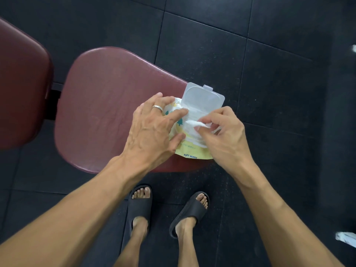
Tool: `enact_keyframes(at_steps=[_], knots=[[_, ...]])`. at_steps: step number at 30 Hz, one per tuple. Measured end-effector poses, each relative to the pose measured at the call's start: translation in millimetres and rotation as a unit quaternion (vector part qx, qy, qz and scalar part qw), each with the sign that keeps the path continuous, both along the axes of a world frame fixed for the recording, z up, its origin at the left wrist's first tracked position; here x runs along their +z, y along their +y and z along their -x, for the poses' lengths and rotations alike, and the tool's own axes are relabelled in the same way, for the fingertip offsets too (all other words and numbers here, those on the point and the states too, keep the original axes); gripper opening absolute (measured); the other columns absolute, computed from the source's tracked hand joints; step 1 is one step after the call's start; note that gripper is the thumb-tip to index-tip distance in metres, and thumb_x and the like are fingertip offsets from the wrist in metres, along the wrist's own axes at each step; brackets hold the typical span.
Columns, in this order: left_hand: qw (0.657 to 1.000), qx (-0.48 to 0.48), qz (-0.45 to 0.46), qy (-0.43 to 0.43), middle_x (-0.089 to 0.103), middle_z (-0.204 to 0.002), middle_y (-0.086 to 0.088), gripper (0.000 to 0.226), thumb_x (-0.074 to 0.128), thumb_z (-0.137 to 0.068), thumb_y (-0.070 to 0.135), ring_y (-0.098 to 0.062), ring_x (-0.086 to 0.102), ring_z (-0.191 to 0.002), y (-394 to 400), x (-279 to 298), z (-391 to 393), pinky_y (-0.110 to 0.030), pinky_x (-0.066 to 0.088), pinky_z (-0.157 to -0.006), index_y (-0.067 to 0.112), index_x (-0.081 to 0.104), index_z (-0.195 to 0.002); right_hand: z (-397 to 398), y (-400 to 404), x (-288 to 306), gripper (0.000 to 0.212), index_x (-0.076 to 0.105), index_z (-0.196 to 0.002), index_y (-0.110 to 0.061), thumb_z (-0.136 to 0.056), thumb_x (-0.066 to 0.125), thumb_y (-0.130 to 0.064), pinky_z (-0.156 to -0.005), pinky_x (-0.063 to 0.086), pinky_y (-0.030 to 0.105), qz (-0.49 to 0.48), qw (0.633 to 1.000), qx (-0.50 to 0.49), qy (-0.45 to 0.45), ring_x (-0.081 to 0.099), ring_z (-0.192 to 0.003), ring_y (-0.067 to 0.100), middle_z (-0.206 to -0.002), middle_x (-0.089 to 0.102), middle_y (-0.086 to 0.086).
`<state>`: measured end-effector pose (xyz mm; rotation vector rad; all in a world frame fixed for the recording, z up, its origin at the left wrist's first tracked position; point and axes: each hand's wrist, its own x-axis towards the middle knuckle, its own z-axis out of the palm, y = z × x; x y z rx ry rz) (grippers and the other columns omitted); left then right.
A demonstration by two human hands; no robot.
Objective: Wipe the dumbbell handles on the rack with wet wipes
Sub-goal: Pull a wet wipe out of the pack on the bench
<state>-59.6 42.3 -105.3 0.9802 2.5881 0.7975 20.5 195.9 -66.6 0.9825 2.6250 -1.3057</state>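
- Your two bare forearms reach in from the bottom edge toward a pack of wet wipes (pixel 189 149), which serves as the landmark for everything below.
- Below the pack, your feet stand on the floor in dark slide sandals (pixel 140 206).
- Pale yellow, with "BABY WIPES" printed along its near edge, the pack lies on the narrow end of a dark red padded bench seat (pixel 107 105).
- On top of the pack, a clear plastic lid (pixel 202 97) is flipped open and stands up at the far side.
- Your left hand (pixel 154 130) rests on the left part of the pack, fingers spread and mostly straight, pressing it down; a silver ring (pixel 158 107) sits on one finger.
- Your right hand (pixel 225 135) is over the pack's right side, thumb and fingertips pinching a white wipe (pixel 196 124) that sticks out of the opening under the lid.
- Left of the pack, past a gap in the padding, a second dark red cushion (pixel 21 89) runs off the frame edge.
- Around the pack and bench lies a black rubber tile floor (pixel 269 54).
- Far right of the pack, two small white blurs touch the frame edge; what they are cannot be told.
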Motion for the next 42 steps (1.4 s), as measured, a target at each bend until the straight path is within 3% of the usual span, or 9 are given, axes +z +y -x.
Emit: enact_keyframes(at_steps=[7,12,16,19,22,25,28,35,42], knots=[[0.999,0.007,0.027,-0.033,0.051,-0.143,-0.005,0.055,0.08,-0.076,0.039,-0.028,0.035,-0.142,-1,7,3,-0.055,0.031,-0.111,0.032,0.063,-0.129,14,16,25,0.02,0.063,-0.083,-0.02,-0.094,0.053,-0.007,-0.073,0.06,0.048,0.064,0.982,-0.166,0.06,0.069,-0.084,0.023,-0.083,0.068,0.002],[0.998,0.013,0.02,-0.05,0.049,-0.145,0.0,0.055,0.079,-0.077,0.042,-0.022,0.031,-0.144,-2,5,4,-0.047,0.022,-0.112,0.036,0.063,-0.129,17,12,33,0.022,0.067,-0.09,-0.026,-0.089,0.057,-0.006,-0.077,0.06,0.037,0.127,0.983,-0.132,-0.01,0.066,-0.083,0.009,-0.089,0.069,-0.007],[0.998,0.02,0.006,-0.065,0.049,-0.144,0.002,0.055,0.068,-0.074,0.05,-0.021,0.031,-0.144,-3,3,3,-0.046,0.02,-0.112,0.038,0.063,-0.128,9,5,24,0.01,0.069,-0.082,-0.006,-0.087,0.067,-0.015,-0.057,0.043,0.032,0.059,0.995,-0.032,-0.071,0.05,-0.06,0.01,-0.068,0.06,0.004],[0.997,0.024,0.007,-0.067,0.05,-0.144,0.002,0.055,0.069,-0.074,0.049,-0.02,0.031,-0.144,-3,4,4,-0.045,0.019,-0.113,0.038,0.063,-0.128,10,8,22,0.034,0.072,-0.081,0.001,-0.093,0.067,-0.03,-0.062,0.051,0.041,0.117,0.982,-0.143,-0.041,0.065,-0.066,0.021,-0.082,0.073,0.017],[0.998,0.021,0.02,-0.063,0.049,-0.144,0.001,0.054,0.077,-0.077,0.044,-0.021,0.031,-0.144,-2,7,3,-0.045,0.02,-0.113,0.037,0.062,-0.129,6,16,28,0.022,0.075,-0.079,-0.015,-0.096,0.066,-0.026,-0.065,0.056,0.028,0.163,0.961,-0.223,-0.006,0.067,-0.068,0.004,-0.076,0.075,-0.002],[0.997,0.031,0.038,-0.065,0.048,-0.144,0.001,0.054,0.078,-0.078,0.044,-0.022,0.031,-0.142,5,16,3,-0.048,0.021,-0.114,0.037,0.062,-0.129,4,20,40,0.021,0.073,-0.083,-0.016,-0.099,0.061,-0.023,-0.07,0.059,0.024,0.163,0.959,-0.228,0.035,0.07,-0.075,0.004,-0.075,0.074,-0.009],[0.996,0.035,0.06,-0.063,0.047,-0.143,0.0,0.053,0.078,-0.078,0.043,-0.022,0.031,-0.141,11,23,4,-0.053,0.017,-0.117,0.035,0.061,-0.128,10,19,48,0.026,0.07,-0.081,-0.012,-0.101,0.057,-0.022,-0.074,0.062,0.033,0.155,0.96,-0.224,0.064,0.074,-0.085,0.02,-0.085,0.075,0.004],[0.995,0.029,0.063,-0.065,0.046,-0.144,0.0,0.053,0.077,-0.079,0.043,-0.022,0.031,-0.141,9,23,4,-0.054,0.016,-0.118,0.036,0.06,-0.129,19,15,63,0.031,0.066,-0.072,-0.016,-0.101,0.057,-0.019,-0.065,0.062,0.036,0.133,0.947,-0.258,0.139,0.071,-0.071,0.017,-0.065,0.069,-0.004],[0.996,0.026,0.069,-0.054,0.047,-0.143,-0.002,0.052,0.077,-0.08,0.042,-0.023,0.032,-0.14,9,25,4,-0.054,0.015,-0.118,0.034,0.061,-0.129,27,28,77,0.031,0.065,-0.07,-0.016,-0.1,0.059,-0.019,-0.06,0.06,0.039,0.142,0.924,-0.304,0.183,0.07,-0.068,0.019,-0.069,0.065,0.003]])
